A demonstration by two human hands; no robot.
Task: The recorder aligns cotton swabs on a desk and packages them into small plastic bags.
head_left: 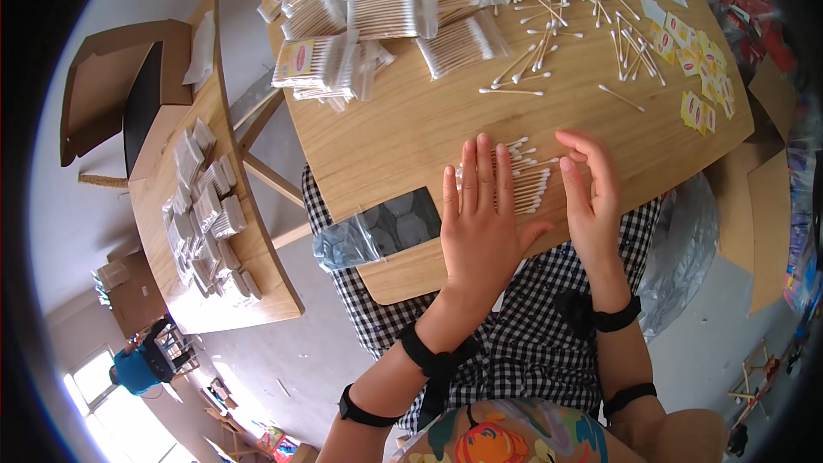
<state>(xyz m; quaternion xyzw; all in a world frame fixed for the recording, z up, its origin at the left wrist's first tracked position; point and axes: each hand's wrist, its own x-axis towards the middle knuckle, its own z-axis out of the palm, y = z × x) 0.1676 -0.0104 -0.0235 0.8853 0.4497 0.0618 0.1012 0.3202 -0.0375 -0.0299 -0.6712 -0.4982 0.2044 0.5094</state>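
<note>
My left hand (482, 206) flat, fingers spread on cotton swabs (527, 178) | right hand (591, 184) open, cupping them | near worktop (411, 133) front edge | risk: swabs roll off.

- Bright, even daylight; soft, faint shadows under the hands on the worktop (411, 133).
- Window (103, 390) at near left blown out white.
- Heavy fisheye bending, black vignette at rim.
- Centre sharp; edges smeared.

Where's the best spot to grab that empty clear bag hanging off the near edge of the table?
Probably the clear bag's crumpled end past the table edge, from the person's left and below. It hangs free there, so fingers could close round it; the rest lies flat on the wood.
</note>
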